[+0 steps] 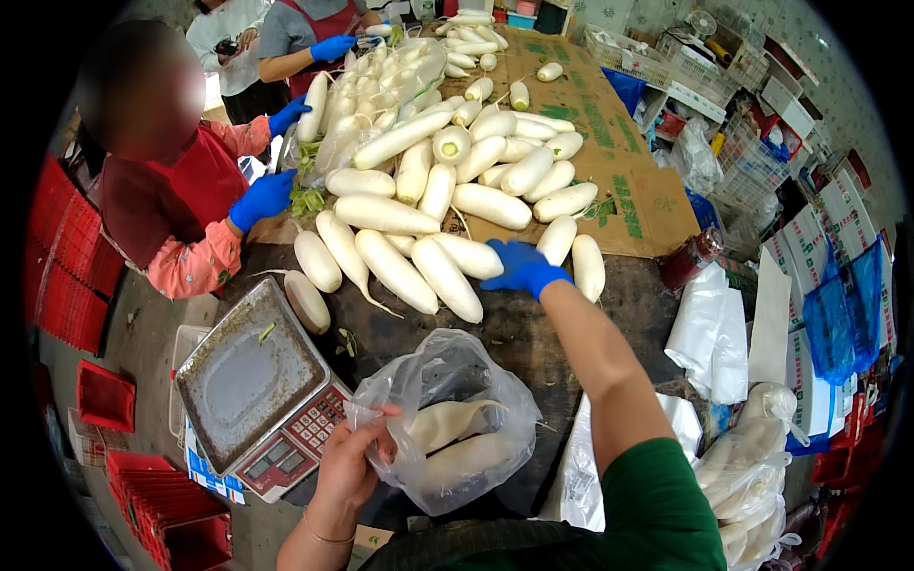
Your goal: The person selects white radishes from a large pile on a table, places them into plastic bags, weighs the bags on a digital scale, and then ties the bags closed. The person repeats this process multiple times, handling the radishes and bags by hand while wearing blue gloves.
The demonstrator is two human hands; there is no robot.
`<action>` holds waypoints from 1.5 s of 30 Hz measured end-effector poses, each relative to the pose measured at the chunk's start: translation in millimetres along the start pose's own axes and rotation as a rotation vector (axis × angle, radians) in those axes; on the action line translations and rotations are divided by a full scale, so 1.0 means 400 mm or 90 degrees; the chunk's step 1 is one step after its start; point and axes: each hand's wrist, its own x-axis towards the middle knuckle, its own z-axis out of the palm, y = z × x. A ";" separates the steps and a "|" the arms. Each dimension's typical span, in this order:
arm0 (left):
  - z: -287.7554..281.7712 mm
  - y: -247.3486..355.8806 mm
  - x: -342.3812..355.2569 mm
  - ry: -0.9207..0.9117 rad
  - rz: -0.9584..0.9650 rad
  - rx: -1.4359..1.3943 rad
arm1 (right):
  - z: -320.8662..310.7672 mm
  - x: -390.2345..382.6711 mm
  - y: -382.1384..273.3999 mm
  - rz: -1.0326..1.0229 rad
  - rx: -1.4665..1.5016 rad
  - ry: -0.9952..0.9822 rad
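Note:
My bare left hand pinches the rim of a clear plastic bag, which stands open at the table's near edge. Two white radishes lie inside it. With a blue glove on, my right hand reaches to the near side of a big radish pile. Its fingers close round the right end of one white radish. Other radishes touch that one on the left and below. Left of the bag is a weighing scale with a scrap of green on its pan.
A co-worker's blue-gloved hands hold a radish at the left; another person works farther back. Flattened cardboard covers the far table. A jar, white plastic bags and bagged radishes are at the right. Red crates stand lower left.

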 end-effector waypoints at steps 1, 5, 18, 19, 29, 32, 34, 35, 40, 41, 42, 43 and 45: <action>0.002 -0.002 0.004 0.008 0.014 -0.002 | 0.030 0.004 0.011 -0.010 0.129 0.018; -0.008 0.009 -0.009 0.019 0.038 -0.003 | 0.109 -0.094 -0.039 0.045 0.428 0.113; -0.072 0.076 -0.128 0.029 0.191 -0.027 | 0.170 -0.567 -0.342 -0.197 0.213 -0.131; -0.080 0.072 -0.150 0.049 0.195 -0.014 | 0.153 -0.549 -0.342 -0.281 0.292 -0.135; -0.046 0.021 -0.234 0.030 0.136 -0.051 | 0.366 -0.056 -0.593 -0.117 0.206 -0.049; -0.050 0.005 -0.234 0.035 0.168 -0.074 | 0.349 -0.034 -0.554 -0.138 0.340 -0.127; -0.055 0.007 -0.239 0.030 0.174 -0.099 | 0.225 -0.117 -0.529 -0.095 0.522 0.012; -0.059 0.006 -0.247 0.043 0.182 -0.086 | 0.166 -0.163 -0.523 -0.078 0.754 -0.008; -0.038 0.009 -0.227 0.094 0.215 -0.055 | 0.026 -0.431 -0.403 -0.280 0.843 -0.173; -0.043 0.006 -0.232 0.102 0.233 -0.017 | -0.074 -0.514 -0.511 -0.470 0.753 -0.182; -0.041 0.008 -0.234 0.089 0.252 0.019 | -0.063 -0.525 -0.524 -0.545 0.628 -0.160; -0.042 0.006 -0.237 0.083 0.270 0.054 | -0.046 -0.529 -0.537 -0.620 0.512 -0.132; -0.049 -0.019 -0.255 0.065 0.324 0.126 | 0.076 -0.470 -0.508 -0.592 0.507 -0.146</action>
